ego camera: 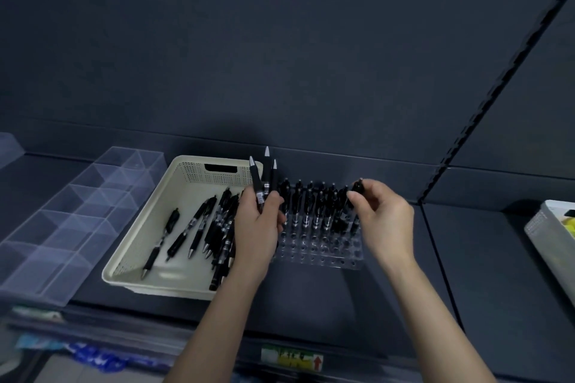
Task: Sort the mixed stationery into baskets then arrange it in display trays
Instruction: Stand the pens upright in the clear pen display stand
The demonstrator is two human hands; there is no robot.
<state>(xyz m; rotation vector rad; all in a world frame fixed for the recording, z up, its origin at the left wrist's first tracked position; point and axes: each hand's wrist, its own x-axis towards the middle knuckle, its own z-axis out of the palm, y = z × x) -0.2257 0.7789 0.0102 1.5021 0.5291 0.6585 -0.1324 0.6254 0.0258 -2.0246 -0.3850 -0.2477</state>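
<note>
A cream plastic basket on the dark shelf holds several loose black pens. Right of it stands a clear display tray with rows of holes; several black pens stand upright in its back rows. My left hand, over the basket's right edge, grips three black pens with their silver tips pointing up. My right hand pinches the top of one black pen at the tray's right end.
A clear divided organizer lies left of the basket. A grey basket with yellow items sits at the far right edge. A dark back panel rises behind the shelf. A price label sticks to the shelf front.
</note>
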